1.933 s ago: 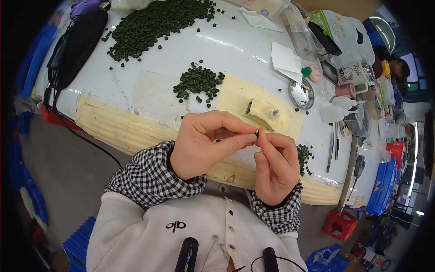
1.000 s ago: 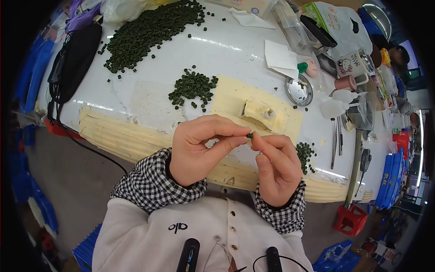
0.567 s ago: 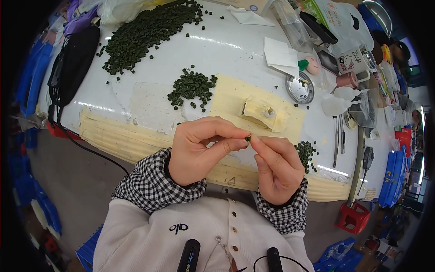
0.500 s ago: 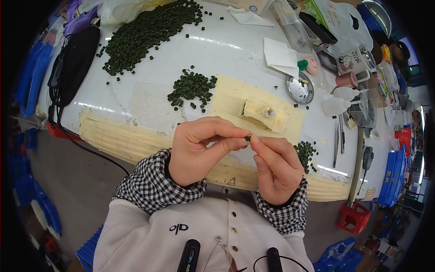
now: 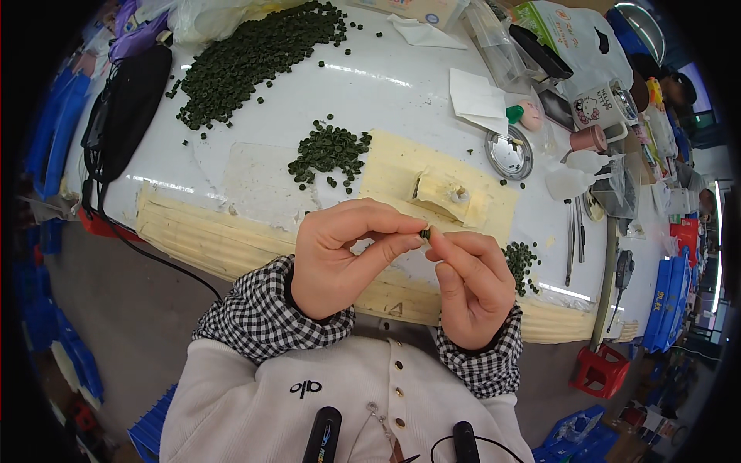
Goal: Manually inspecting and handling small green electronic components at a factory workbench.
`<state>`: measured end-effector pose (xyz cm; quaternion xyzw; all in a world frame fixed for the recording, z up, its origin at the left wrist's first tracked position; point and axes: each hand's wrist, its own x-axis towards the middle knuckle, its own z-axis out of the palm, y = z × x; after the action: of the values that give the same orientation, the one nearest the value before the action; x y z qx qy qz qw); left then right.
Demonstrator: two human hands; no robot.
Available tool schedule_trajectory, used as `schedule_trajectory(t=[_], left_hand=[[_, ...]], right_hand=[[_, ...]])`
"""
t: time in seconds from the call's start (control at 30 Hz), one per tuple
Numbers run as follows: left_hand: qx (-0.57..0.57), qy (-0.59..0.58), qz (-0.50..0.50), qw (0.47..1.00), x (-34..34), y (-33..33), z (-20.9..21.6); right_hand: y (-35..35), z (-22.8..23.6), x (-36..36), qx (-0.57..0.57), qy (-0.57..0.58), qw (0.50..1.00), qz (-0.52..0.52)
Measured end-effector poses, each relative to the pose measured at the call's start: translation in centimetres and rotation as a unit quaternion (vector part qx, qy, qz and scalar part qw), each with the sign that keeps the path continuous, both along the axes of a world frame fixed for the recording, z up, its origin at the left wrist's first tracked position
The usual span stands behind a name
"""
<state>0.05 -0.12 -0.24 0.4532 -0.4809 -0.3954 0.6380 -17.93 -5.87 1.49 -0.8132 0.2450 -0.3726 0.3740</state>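
Note:
Between my fingertips is a tiny dark green, ring-like piece (image 5: 425, 234), largely covered by the fingers. My left hand (image 5: 336, 258) pinches it from the left with thumb and index finger. From the right, my right hand (image 5: 475, 289) meets it with its fingertips, closed in a pinch. Just beyond the hands, a yellow-taped block (image 5: 441, 197) with a pale lump on top rests on a yellow sheet (image 5: 384, 162). Similar green pieces lie in a middle heap (image 5: 328, 154) and in a smaller heap (image 5: 522, 266) beside my right hand.
A large heap of green pieces (image 5: 255, 62) spreads at the far left, near a black pouch (image 5: 130, 116). To the right are a round metal lid (image 5: 509, 153), white squeeze bottles (image 5: 569, 183), tweezers (image 5: 570, 243) and a mug (image 5: 603, 106). Yellow padding (image 5: 201, 231) lines the table's front edge.
Both hands stay almost in place, fingertips still together. The right hand's fingers have shifted slightly, and a little more of the green piece shows.

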Motion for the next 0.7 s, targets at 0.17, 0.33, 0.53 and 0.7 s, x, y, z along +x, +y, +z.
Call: schedule_trajectory(t=[0.17, 0.33, 0.53, 0.7], left_hand=[[-0.004, -0.013, -0.001, 1.000, 0.08, 0.01, 0.08], [-0.010, -0.016, 0.000, 1.000, 0.11, 0.01, 0.04], [-0.001, -0.044, -0.001, 0.999, 0.18, 0.09, 0.71], [0.000, -0.042, -0.002, 0.999, 0.13, 0.04, 0.60]], right_hand=[[0.01, 0.04, -0.02, 0.005, 0.002, 1.000, 0.000], [-0.01, -0.11, -0.01, 0.000, -0.002, 1.000, 0.000], [0.04, -0.25, -0.11, 0.027, -0.015, 0.999, -0.016], [-0.03, -0.36, -0.05, 0.020, -0.014, 0.999, -0.021]])
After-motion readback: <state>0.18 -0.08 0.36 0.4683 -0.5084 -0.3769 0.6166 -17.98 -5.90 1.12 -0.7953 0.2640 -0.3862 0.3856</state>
